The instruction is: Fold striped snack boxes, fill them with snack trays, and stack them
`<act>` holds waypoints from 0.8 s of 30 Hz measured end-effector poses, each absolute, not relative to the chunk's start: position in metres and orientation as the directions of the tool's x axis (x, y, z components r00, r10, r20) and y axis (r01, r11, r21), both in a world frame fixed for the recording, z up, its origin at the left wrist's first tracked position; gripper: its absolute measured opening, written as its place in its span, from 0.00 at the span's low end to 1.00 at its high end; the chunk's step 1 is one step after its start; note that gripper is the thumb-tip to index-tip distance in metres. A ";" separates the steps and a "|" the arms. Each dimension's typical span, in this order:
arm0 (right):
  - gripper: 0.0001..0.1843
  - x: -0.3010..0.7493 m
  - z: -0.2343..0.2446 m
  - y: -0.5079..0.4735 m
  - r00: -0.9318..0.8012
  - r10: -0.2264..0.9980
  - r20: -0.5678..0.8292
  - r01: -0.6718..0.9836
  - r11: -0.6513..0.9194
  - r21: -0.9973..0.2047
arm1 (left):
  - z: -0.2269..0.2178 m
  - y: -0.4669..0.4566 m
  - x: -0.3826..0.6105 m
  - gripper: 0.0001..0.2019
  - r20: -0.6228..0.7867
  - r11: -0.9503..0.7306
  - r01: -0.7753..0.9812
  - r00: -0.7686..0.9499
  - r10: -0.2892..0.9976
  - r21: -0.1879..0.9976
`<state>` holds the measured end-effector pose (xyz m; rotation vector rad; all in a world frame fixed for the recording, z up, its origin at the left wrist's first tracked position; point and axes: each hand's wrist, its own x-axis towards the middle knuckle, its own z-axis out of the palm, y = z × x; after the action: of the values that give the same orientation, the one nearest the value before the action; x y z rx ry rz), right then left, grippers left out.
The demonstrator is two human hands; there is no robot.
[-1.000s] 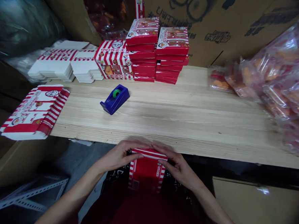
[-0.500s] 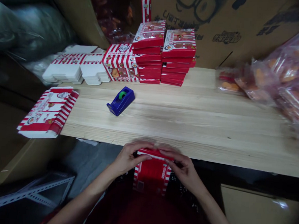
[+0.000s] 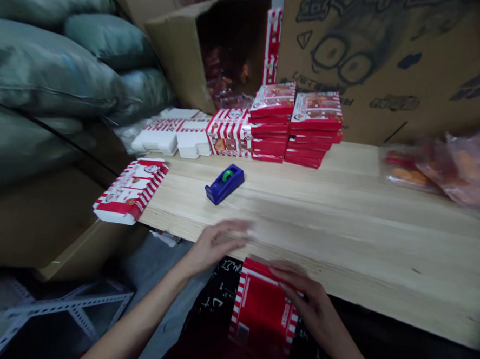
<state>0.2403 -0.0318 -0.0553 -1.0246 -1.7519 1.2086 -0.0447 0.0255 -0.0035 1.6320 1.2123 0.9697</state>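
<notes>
A red box with white stripes (image 3: 261, 305) rests in my lap just below the front edge of the wooden table (image 3: 343, 223). My right hand (image 3: 302, 294) lies on the box's right side with its fingers curled over it. My left hand (image 3: 215, 240) has come off the box and reaches over the table's front edge; its fingers are stretched out and smeared by motion, holding nothing. A blue tape dispenser (image 3: 224, 184) with a green roll stands on the table a little beyond my left hand.
Two stacks of closed red boxes (image 3: 296, 126) stand at the back beside a striped box (image 3: 230, 133). Flat white box blanks (image 3: 169, 138) and a striped pile (image 3: 129, 190) lie left. Bags of orange snacks (image 3: 448, 168) lie right. Cardboard cartons (image 3: 393, 64) line the back.
My left hand let go of the box and moved forward onto the table. The view tilted up and swung left; my right hand stays on the box.
</notes>
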 end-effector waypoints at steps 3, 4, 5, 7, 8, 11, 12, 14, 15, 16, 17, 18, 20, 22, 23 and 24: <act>0.16 0.240 -0.059 -0.036 -0.355 0.920 0.167 0.203 0.251 -0.947 | 0.012 0.080 -0.077 0.12 0.172 -0.042 0.487 -0.224 0.959 0.872; 0.16 0.240 -0.060 -0.037 -0.353 0.919 0.174 0.206 0.258 -0.944 | 0.012 0.098 -0.087 0.10 0.125 0.044 0.494 -0.303 0.945 0.868; 0.16 0.240 -0.060 -0.038 -0.355 0.917 0.181 0.208 0.266 -0.941 | 0.011 0.113 -0.096 0.08 0.077 0.100 0.486 -0.330 0.941 0.868; 0.17 0.240 -0.060 -0.038 -0.365 0.910 0.196 0.213 0.286 -0.934 | 0.004 0.137 -0.109 0.08 -0.050 0.191 0.450 -0.307 0.951 0.872; 0.17 0.241 -0.059 -0.038 -0.368 0.907 0.204 0.217 0.297 -0.930 | 0.001 0.144 -0.114 0.10 -0.106 0.223 0.431 -0.280 0.954 0.875; 0.17 0.245 -0.058 -0.038 -0.362 0.909 0.209 0.235 0.306 -0.923 | -0.004 0.154 -0.120 0.14 -0.246 0.316 0.362 -0.225 0.943 0.877; 0.17 0.246 -0.057 -0.038 -0.361 0.909 0.206 0.238 0.304 -0.923 | -0.004 0.155 -0.121 0.15 -0.273 0.334 0.336 -0.217 0.937 0.880; 0.18 0.248 -0.056 -0.039 -0.361 0.911 0.199 0.239 0.297 -0.924 | 0.000 0.155 -0.121 0.17 -0.294 0.346 0.281 -0.210 0.932 0.895; 0.17 0.248 -0.055 -0.039 -0.360 0.911 0.202 0.238 0.299 -0.924 | 0.002 0.155 -0.121 0.18 -0.292 0.340 0.251 -0.209 0.933 0.906; 0.17 0.247 -0.054 -0.040 -0.358 0.910 0.209 0.236 0.305 -0.923 | 0.004 0.155 -0.121 0.19 -0.283 0.327 0.219 -0.209 0.936 0.919; 0.17 0.246 -0.053 -0.040 -0.355 0.909 0.217 0.237 0.312 -0.920 | 0.006 0.154 -0.120 0.20 -0.270 0.310 0.186 -0.211 0.940 0.932; 0.17 0.244 -0.053 -0.041 -0.351 0.910 0.222 0.240 0.317 -0.918 | 0.007 0.153 -0.120 0.20 -0.255 0.290 0.154 -0.214 0.943 0.945; 0.16 0.242 -0.051 -0.042 -0.342 0.911 0.230 0.250 0.324 -0.912 | 0.007 0.149 -0.119 0.20 -0.228 0.253 0.091 -0.226 0.947 0.963; 0.16 0.242 -0.046 -0.043 -0.330 0.916 0.226 0.265 0.320 -0.910 | 0.002 0.141 -0.119 0.20 -0.207 0.223 0.037 -0.249 0.946 0.974; 0.15 0.244 -0.042 -0.043 -0.319 0.920 0.227 0.273 0.318 -0.908 | -0.003 0.137 -0.119 0.20 -0.198 0.210 0.016 -0.262 0.944 0.978; 0.15 0.248 -0.036 -0.044 -0.303 0.925 0.228 0.282 0.316 -0.906 | -0.008 0.131 -0.118 0.20 -0.188 0.196 0.002 -0.275 0.943 0.981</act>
<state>0.2476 -0.0440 -0.0361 -1.0839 -1.7734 1.0022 -0.1181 0.1313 -0.0083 0.9385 1.5174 1.2424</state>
